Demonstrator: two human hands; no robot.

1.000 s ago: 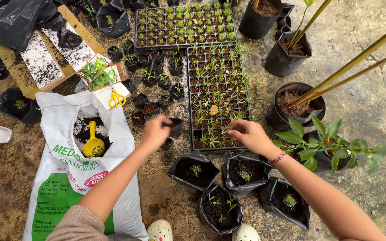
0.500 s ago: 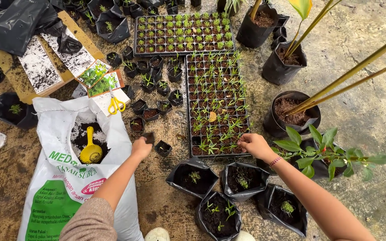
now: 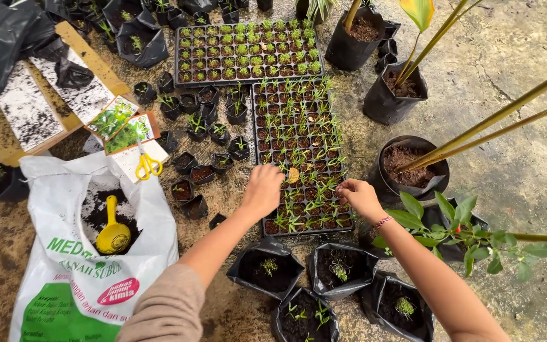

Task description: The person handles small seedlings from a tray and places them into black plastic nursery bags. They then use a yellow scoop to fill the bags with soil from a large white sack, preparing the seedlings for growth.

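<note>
A black seedling tray (image 3: 311,232) full of small green sprouts lies lengthwise in front of me. My left hand (image 3: 262,190) rests palm down on its near left part, fingers bent onto the cells and hidden under the hand. My right hand (image 3: 359,197), with a red bead bracelet at the wrist, is at the tray's near right edge, fingertips pinched together on a thin seedling (image 3: 339,185). A small empty black pot (image 3: 218,220) lies on the ground just left of my left forearm.
A second seedling tray (image 3: 178,63) lies crosswise behind. Several small black pots (image 3: 199,172) stand to the left, and planted black bags (image 3: 267,266) are near me. At left is a white soil bag (image 3: 64,278) with a yellow scoop (image 3: 114,233), and beyond it yellow scissors (image 3: 149,164). Large pots (image 3: 384,104) stand at the right.
My left hand has left the small black pots near the soil bag and moved right onto the seedling tray. My right hand has stayed at the tray's near right edge.
</note>
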